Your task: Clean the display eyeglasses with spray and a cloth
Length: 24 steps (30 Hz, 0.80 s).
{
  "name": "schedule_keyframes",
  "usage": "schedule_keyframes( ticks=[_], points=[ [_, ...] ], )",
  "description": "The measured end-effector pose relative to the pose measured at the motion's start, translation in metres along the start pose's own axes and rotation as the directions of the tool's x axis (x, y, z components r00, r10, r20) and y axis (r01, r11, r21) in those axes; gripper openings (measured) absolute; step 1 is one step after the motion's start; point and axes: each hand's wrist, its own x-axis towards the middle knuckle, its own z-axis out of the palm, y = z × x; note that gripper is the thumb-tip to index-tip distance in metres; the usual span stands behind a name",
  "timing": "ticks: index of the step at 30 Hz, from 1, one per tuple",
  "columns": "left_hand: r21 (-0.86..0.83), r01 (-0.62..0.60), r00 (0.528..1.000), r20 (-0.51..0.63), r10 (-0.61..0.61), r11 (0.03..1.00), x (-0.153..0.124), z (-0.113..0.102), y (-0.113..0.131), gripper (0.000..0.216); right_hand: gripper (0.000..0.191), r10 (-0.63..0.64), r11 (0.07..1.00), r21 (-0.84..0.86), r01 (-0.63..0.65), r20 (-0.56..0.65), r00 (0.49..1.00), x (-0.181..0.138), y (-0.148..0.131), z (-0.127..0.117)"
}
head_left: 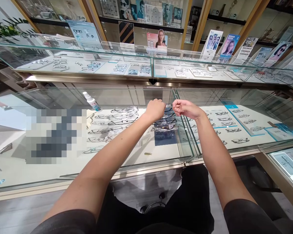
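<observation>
Both my arms reach forward over a glass display counter (136, 162). My left hand (156, 110) is closed in a pinch on the left edge of a clear plastic sleeve with eyeglasses inside (168, 107). My right hand (185, 109) is also closed, gripping the sleeve's right edge. Below the hands lies a small stack of eyeglasses in clear sleeves (164, 125) on a dark blue cloth (164, 138). Several more bagged frames (112, 125) are spread to the left on the countertop.
A white spray bottle (92, 101) lies on the counter at the left. Rows of eyeglass frames (234, 126) sit inside the case at the right. A second glass showcase (136, 65) with leaflets and posters stands behind. A small brass-coloured item (147, 153) lies near the front edge.
</observation>
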Motion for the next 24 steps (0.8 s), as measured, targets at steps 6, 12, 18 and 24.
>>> schedule_keyframes(
  ticks=[6,12,18,24],
  points=[
    [0.04,0.043,0.992,-0.118,-0.038,0.998,0.005,0.019,-0.006,0.04,0.021,-0.005,1.0,0.017,0.003,0.074,0.997,-0.001,0.0,0.001],
    [0.028,0.057,0.992,-0.114,-0.054,0.998,0.007,0.02,-0.008,0.04,0.027,0.019,1.0,0.022,-0.022,0.137,0.99,-0.004,-0.003,0.004],
    [0.04,0.082,0.992,-0.103,-0.078,0.996,0.007,0.019,-0.009,0.04,0.032,0.035,0.996,0.075,-0.051,0.204,0.978,-0.006,-0.006,0.015],
    [0.027,0.085,0.992,-0.092,-0.082,0.996,0.007,0.017,-0.011,0.041,0.038,0.025,0.984,0.166,-0.063,0.221,0.975,-0.009,-0.009,0.023]
  ],
)
